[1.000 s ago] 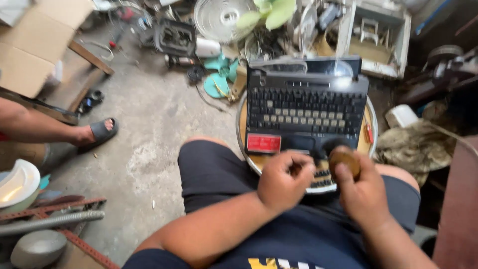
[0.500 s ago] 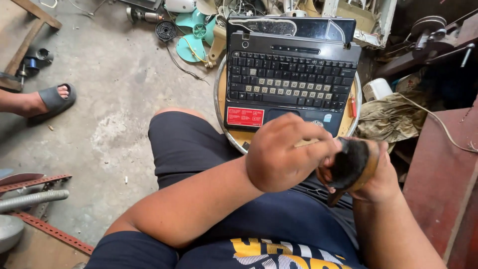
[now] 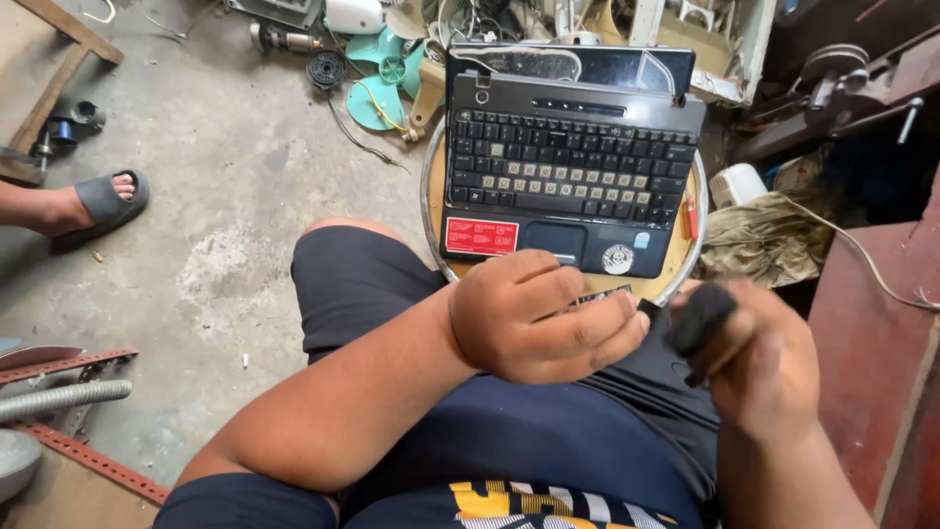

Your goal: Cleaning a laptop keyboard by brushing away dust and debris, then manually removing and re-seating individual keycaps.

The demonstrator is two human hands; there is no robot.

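Head view: my left hand is curled around a small dark part, barely visible. My right hand, just beside it, grips a dark brush. Beyond both, the laptop lies open on a round stool, keyboard intact; cleaning seems barely begun.

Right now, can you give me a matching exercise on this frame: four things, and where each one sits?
Things:
1. laptop
2. grey sandal
3. teal fan blade
4. dark object

Places:
A. held in the right hand
B. on the round stool
C. left edge, on a foot
D. on the floor above the stool

Pairs: 1-B, 2-C, 3-D, 4-A
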